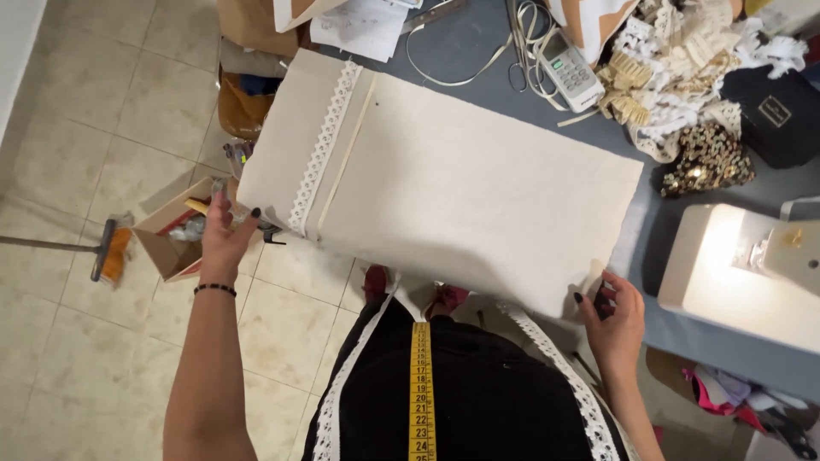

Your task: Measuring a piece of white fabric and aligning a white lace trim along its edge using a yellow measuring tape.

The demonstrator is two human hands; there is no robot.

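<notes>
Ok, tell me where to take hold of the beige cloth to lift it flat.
Grip the cloth at its two near corners, coming from the near edge, where it overhangs the table. The left hand is already at the lace-trimmed corner, the right hand at the other. It is wide and limp, so one central grip would probably let it sag.

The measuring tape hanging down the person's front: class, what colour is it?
Yellow, with black markings, on the measuring tape; the head view shows it clearly.

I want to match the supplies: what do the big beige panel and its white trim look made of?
The beige panel looks like matte woven cloth, perhaps linen or cotton: it drapes over the table edge. The white trim looks like openwork lace, with a scalloped, holed pattern.
</notes>
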